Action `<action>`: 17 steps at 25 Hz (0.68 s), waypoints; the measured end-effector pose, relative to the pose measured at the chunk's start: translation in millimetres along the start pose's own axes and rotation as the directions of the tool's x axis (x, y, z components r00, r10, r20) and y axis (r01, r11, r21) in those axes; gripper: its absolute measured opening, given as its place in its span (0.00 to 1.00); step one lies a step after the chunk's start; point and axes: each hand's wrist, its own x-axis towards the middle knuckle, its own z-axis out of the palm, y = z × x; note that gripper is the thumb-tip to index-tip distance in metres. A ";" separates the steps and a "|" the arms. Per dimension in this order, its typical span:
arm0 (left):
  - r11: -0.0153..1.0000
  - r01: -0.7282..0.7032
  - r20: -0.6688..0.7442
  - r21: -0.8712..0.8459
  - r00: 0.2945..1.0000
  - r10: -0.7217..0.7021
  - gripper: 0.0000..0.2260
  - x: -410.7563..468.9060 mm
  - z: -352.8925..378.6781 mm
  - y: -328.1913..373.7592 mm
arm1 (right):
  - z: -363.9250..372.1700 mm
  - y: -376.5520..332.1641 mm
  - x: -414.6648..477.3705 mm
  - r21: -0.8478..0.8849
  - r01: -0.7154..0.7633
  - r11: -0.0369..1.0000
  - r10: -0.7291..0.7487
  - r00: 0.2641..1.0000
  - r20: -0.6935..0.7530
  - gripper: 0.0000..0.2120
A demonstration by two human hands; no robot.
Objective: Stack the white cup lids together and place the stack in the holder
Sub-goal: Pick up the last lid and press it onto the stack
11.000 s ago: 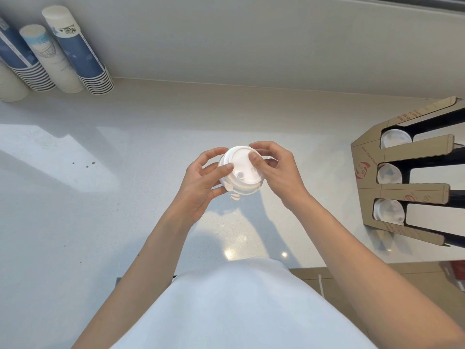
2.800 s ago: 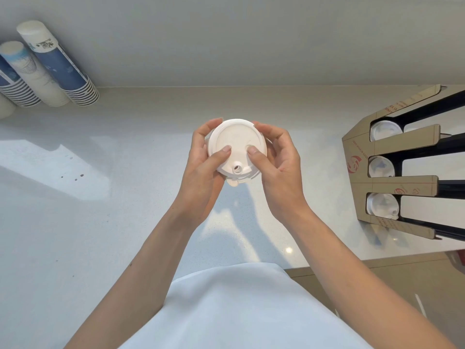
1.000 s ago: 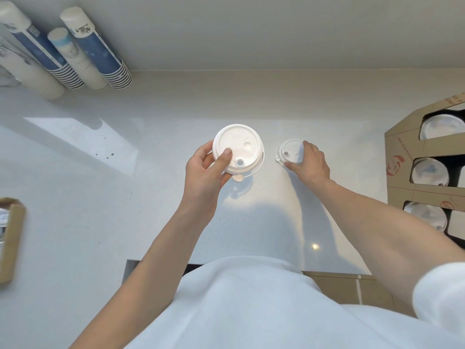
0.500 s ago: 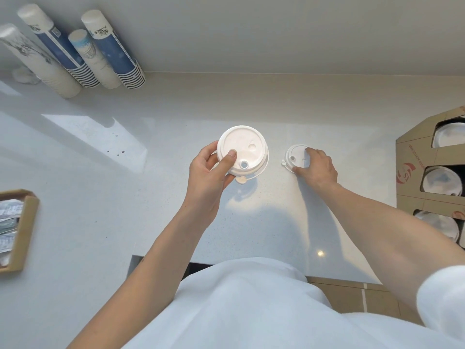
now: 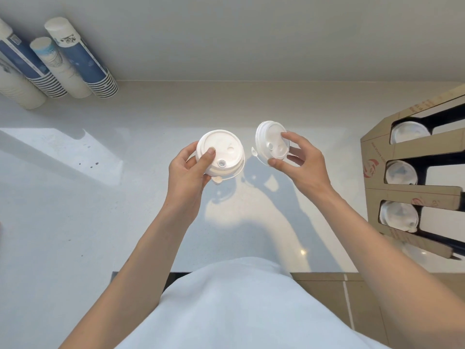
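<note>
My left hand [image 5: 187,172] grips a stack of white cup lids [image 5: 222,152] above the counter, thumb on its top, sip hole toward me. My right hand [image 5: 299,163] holds a second white lid [image 5: 270,143] lifted off the counter and tilted on edge, thumb and fingers pinching its rim. The two are a short gap apart, side by side. The brown cardboard lid holder [image 5: 377,167] stands at the right with three slots, each showing white lids inside.
Several stacks of paper cups [image 5: 83,61] lie on their sides at the back left against the wall. The white counter [image 5: 75,210] spreads under both hands; its front edge runs just below my arms, with brown floor beyond at the lower right.
My right hand picked the single lid up from the counter and raised it, tilted, beside the stack. The left hand kept its hold on the stack.
</note>
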 end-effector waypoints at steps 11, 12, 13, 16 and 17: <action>0.996 -0.080 0.244 -0.037 0.966 0.087 0.14 -10.3 14.4 28.3 | -1.5 -85.1 -34.1 -0.047 0.242 0.969 -0.229 0.954 0.194 0.28; 0.996 -0.083 0.264 -0.043 0.960 0.092 0.13 -12.1 13.1 30.4 | -0.4 -89.0 -36.3 -0.069 0.260 0.963 -0.242 0.950 0.199 0.28; 0.995 -0.086 0.286 -0.049 0.953 0.097 0.13 -13.8 11.8 32.4 | 0.0 -92.7 -38.6 -0.092 0.275 0.957 -0.252 0.945 0.207 0.28; 0.993 -0.096 0.343 -0.069 0.932 0.114 0.14 -18.7 7.2 38.4 | 1.2 -103.0 -46.9 -0.130 0.297 0.946 -0.261 0.935 0.238 0.29; 0.993 -0.098 0.357 -0.073 0.926 0.118 0.15 -21.4 4.7 41.2 | 3.0 -106.9 -50.8 -0.133 0.300 0.944 -0.262 0.933 0.247 0.29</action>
